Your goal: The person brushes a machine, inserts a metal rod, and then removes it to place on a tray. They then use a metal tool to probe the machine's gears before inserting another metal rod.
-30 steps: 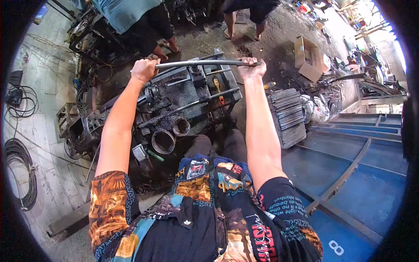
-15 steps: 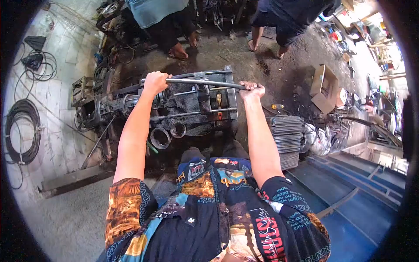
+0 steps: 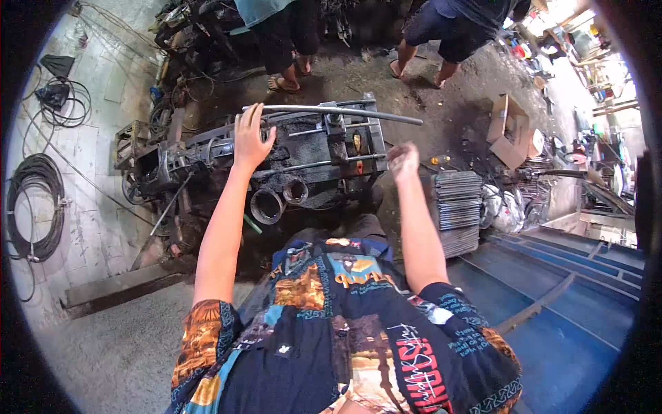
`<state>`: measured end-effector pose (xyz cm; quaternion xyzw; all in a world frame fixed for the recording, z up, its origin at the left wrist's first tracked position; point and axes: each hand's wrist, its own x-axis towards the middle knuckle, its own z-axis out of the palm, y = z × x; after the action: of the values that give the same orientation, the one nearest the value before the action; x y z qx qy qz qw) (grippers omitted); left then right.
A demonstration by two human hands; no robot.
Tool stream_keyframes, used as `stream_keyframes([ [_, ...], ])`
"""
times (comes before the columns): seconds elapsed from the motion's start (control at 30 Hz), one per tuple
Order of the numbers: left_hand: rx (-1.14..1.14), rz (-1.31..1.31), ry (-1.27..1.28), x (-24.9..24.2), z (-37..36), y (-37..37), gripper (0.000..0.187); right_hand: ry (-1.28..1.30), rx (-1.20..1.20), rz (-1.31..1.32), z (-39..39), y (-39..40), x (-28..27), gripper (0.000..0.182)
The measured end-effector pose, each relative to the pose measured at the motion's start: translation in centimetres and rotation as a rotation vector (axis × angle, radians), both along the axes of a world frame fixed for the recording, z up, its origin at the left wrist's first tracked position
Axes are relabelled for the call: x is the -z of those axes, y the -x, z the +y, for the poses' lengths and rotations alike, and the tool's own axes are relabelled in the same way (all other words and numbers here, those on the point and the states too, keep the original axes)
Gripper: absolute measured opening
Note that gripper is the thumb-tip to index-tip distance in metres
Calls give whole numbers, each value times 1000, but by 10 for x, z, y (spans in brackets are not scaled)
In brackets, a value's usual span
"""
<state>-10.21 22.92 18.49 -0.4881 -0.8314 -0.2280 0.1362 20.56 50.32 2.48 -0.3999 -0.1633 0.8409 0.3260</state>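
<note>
A long, slightly bent metal bar (image 3: 376,114) lies across the top of a greasy dark machine (image 3: 310,148) with steel guide rods. My left hand (image 3: 254,138) is open at the bar's left end, its fingers stretched up and thumb apart; whether the fingertips touch the bar cannot be made out. My right hand (image 3: 403,162) is off the bar, below its right end and beside the machine's right edge. Motion smears its fingers, and no held object shows. Two round metal openings (image 3: 267,205) face me at the machine's near side.
Two people stand beyond the machine, their legs (image 3: 286,52) visible. At right are a cardboard box (image 3: 509,127), a stack of ribbed dark plates (image 3: 456,207) and a blue metal frame (image 3: 552,310). A coiled black cable (image 3: 34,207) lies on the left.
Both hands have released the bar. My right hand has dropped down from its right end, and my left hand has opened out. The bar now rests across the machine.
</note>
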Motion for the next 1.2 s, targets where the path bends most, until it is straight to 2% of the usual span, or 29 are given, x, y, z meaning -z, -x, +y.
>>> stream_keyframes([
  [0.03, -20, -18, -23, 3, -12, -7, 61, 36, -53, -314, -29, 4, -20, 22],
  [0.07, -35, -33, -38, 7, -25, -15, 59, -27, -290, -483, -50, 0, -20, 20],
  [0.1, -41, -67, -35, 11, -37, -23, 57, -117, -476, -558, -63, -2, 12, 20],
  [0.13, -44, -97, -33, 14, -46, -30, 55, 9, -469, -591, -76, 3, 48, 18],
  [0.17, -43, -139, -40, 18, -53, -36, 53, 26, -522, -683, -93, 12, 32, 15],
  [0.2, -58, -177, -56, 23, -60, -42, 52, -68, -568, -687, -104, 14, 48, 15],
  [0.27, -85, -260, -28, 34, -75, -51, 51, -484, -675, -989, -114, 19, 91, 18],
  [0.3, -97, -295, -18, 37, -81, -56, 51, -779, -601, -1129, -123, 23, 77, 20],
  [0.33, -112, -327, -9, 39, -86, -62, 51, -775, -612, -1120, -125, 24, 83, 20],
  [0.4, -96, -294, 10, 45, -99, -71, 50, -1037, -509, -1281, -124, 33, 98, 25],
  [0.47, -146, -313, 59, 41, -110, -84, 50, -816, -590, -1391, -127, 46, 58, 30],
  [0.53, -204, -353, 74, 46, -126, -93, 50, -795, -602, -1465, -125, 55, 65, 30],
  [0.6, -241, -377, 89, 45, -138, -103, 49, -788, -682, -1497, -120, 59, 70, 31],
  [0.77, -339, -423, 172, 50, -154, -116, 50, -853, -659, -1447, -121, 56, 69, 35],
  [0.87, -394, -439, 169, 48, -147, -119, 50, -855, -713, -1305, -123, 46, 51, 34],
  [1.0, -344, -383, 90, 58, -130, -115, 50, -786, -670, -1230, -120, 20, 39, 35],
  [1.07, -328, -373, 79, 59, -119, -112, 50, -667, -776, -1196, -117, 8, 31, 39],
  [1.1, -335, -395, 66, 56, -113, -112, 50, -484, -810, -1066, -116, 3, 12, 41],
  [1.13, -342, -418, 54, 55, -109, -111, 50, -489, -806, -1068, -117, -1, 2, 41],
  [1.2, -350, -430, 55, 54, -102, -108, 51, -269, -962, -797, -121, -4, -16, 23],
])
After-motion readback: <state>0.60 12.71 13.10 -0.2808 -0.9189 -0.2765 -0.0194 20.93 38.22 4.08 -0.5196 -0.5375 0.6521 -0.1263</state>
